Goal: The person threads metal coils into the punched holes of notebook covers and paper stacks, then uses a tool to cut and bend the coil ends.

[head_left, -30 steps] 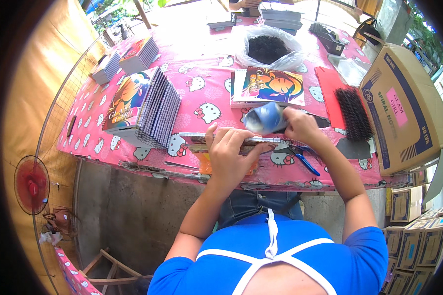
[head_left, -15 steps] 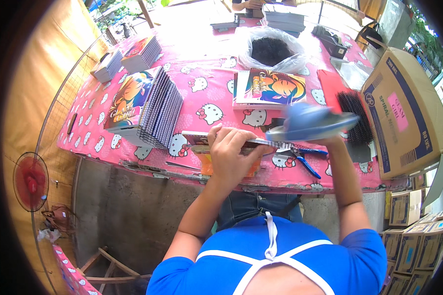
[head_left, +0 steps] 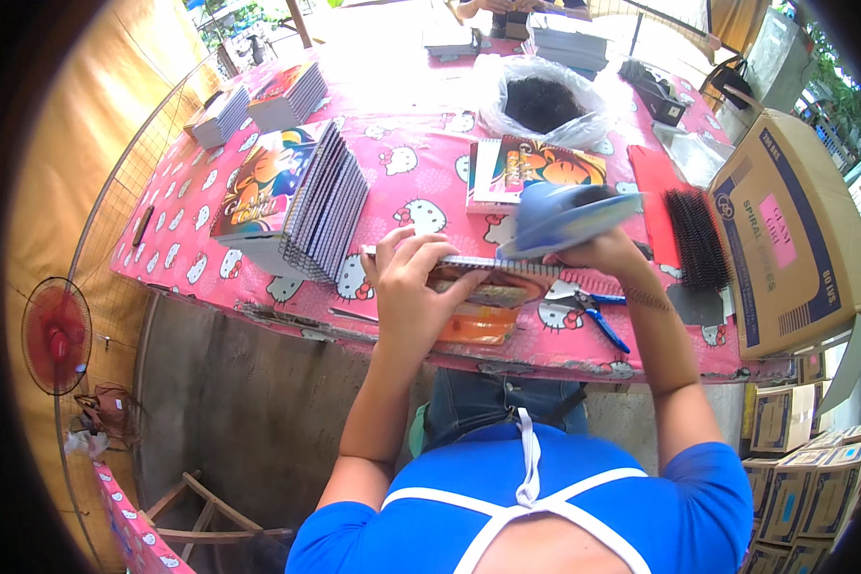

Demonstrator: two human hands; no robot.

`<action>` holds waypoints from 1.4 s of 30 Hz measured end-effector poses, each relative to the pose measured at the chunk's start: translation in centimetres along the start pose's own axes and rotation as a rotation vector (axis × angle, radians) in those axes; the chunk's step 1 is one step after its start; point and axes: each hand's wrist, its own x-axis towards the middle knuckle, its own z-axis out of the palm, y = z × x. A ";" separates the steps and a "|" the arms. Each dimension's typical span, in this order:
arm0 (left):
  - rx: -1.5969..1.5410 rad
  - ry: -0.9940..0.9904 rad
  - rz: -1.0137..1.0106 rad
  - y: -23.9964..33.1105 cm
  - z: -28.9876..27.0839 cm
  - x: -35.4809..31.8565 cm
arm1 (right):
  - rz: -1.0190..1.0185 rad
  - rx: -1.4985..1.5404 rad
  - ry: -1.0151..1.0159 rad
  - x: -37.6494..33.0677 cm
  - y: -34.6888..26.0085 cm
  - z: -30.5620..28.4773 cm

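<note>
My left hand grips an unfinished spiral notebook on edge near the table's front, thumb in front and fingers over the top. From the notebook's right end a thin dark spiral coil stretches across my right forearm. My right hand is closed on a blue slipper, smeared by motion, its lower edge against or just above the notebook's spine. Under the notebook lies an orange sheet or cover. Pliers with blue handles rest to the right.
Bound notebooks are stacked at left, with smaller stacks behind. Loose covers and pages lie ahead, before a plastic bag of black coils. Spiral coils and a large carton are at right. Another person's hands show far across.
My right hand and the slipper have shifted left and nearer the notebook. My left-hand fingers have moved along its top edge. The coil now shows trailing over my right forearm.
</note>
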 end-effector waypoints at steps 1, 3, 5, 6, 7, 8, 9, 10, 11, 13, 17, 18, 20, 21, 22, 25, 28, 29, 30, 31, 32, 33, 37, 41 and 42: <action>-0.042 0.035 0.009 -0.1 0.2 0.0 | -0.044 -0.163 0.006 0.4 0.6 0.3; -0.039 0.008 -0.027 -0.3 0.1 -0.3 | 0.099 -0.108 -0.042 1.4 -0.2 0.0; -0.044 0.012 -0.031 -0.4 0.1 -0.6 | -0.113 0.265 -0.075 0.5 0.3 0.0; -0.028 0.020 -0.031 -0.3 0.2 -0.5 | -0.113 0.194 -0.073 0.4 0.3 0.3; -0.012 0.027 -0.031 -0.2 0.1 -0.2 | -0.118 0.120 -0.076 0.6 0.2 0.5; 0.001 0.030 -0.028 -0.1 0.1 0.1 | -0.034 0.019 -0.108 1.1 0.2 0.6; -0.010 0.035 -0.031 -0.4 0.2 0.0 | 0.050 -0.216 -0.120 1.6 -0.9 0.4; -0.013 0.026 -0.044 -0.5 0.2 -0.4 | 0.078 0.040 -0.098 0.9 -0.7 0.4; -0.017 0.024 -0.056 -0.7 0.2 -0.7 | 0.100 0.292 -0.078 0.3 -0.9 0.4; -0.004 0.045 -0.068 -0.5 0.2 -0.6 | 0.083 0.148 0.022 0.1 -1.7 0.0; 0.022 0.038 -0.093 0.6 0.0 0.1 | 0.274 -0.620 -0.088 -0.3 1.1 0.4; 0.021 0.032 -0.113 0.7 -0.1 0.3 | 0.170 -0.605 -0.086 -0.2 1.3 0.0; 0.019 0.023 -0.101 0.2 0.2 0.7 | -0.030 -0.575 -0.075 -0.2 1.7 -0.9; 0.022 0.015 -0.100 -0.1 0.4 0.7 | -0.022 -0.551 0.021 0.5 -0.7 -0.6; 0.010 -0.002 -0.124 -0.3 0.4 0.7 | -0.006 -0.504 0.019 1.1 -2.7 0.0; -0.011 -0.051 -0.177 -0.5 0.2 0.7 | 0.005 -0.498 -0.103 2.4 -8.1 2.4; 0.008 -0.051 -0.180 0.2 0.2 0.7 | -0.075 -0.601 -0.148 1.6 -7.7 4.5; 0.030 -0.021 -0.170 0.2 0.5 0.6 | -0.032 -0.645 -0.093 1.6 -7.7 5.1; 0.051 0.009 -0.160 0.2 0.7 0.4 | -0.019 -0.640 -0.053 1.4 -7.7 5.4; 0.051 0.017 -0.155 0.2 0.8 0.3 | -0.005 -0.635 -0.013 1.2 -7.8 5.7; 0.055 0.022 -0.147 0.3 0.8 0.2 | 0.008 -0.625 0.029 1.1 -7.7 6.0; 0.058 0.027 -0.140 0.3 0.7 0.1 | -0.035 -0.623 0.038 1.0 -7.4 6.1; 0.055 0.039 -0.125 0.5 0.6 0.2 | -0.087 -0.604 0.016 0.8 -6.7 5.9; 0.045 0.047 -0.130 0.5 0.6 0.1 | -0.076 -0.583 -0.016 1.0 -6.7 5.8; 0.044 0.052 -0.131 0.4 0.6 0.1 | -0.093 -0.599 -0.016 1.0 -6.8 5.9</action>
